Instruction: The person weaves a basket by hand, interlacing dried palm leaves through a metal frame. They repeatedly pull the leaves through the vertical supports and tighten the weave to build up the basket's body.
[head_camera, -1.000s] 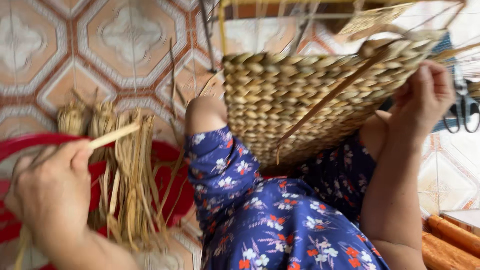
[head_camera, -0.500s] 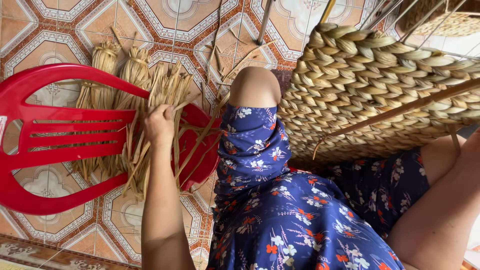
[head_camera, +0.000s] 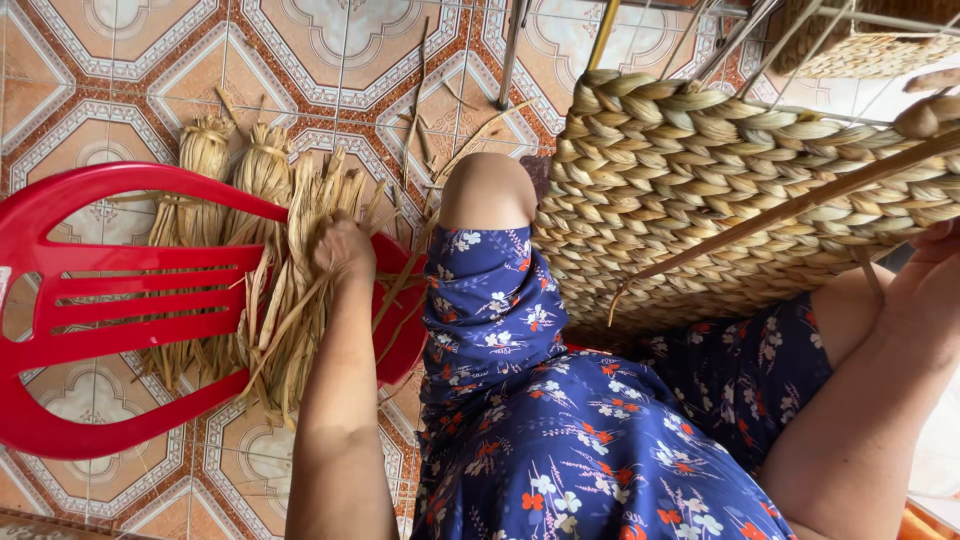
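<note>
Left hand (head_camera: 343, 250) still gripping dried straw bundle (head_camera: 290, 310) — red chair (head_camera: 90, 300) unmoved, woven basket (head_camera: 740, 190) closer

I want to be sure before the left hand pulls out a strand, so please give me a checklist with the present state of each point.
1. Left hand is on the dried fibre strands: ok, fingers are closed into the bundle.
2. Only one strand is gripped: cannot tell, the fingers hide it.
3. Strands are supported: ok, they lie across the red plastic chair.
4. Woven basket is steady: ok, it rests against the lap, with the right hand at its edge.
5. Right hand grips the basket firmly: cannot tell, mostly out of frame.
</note>
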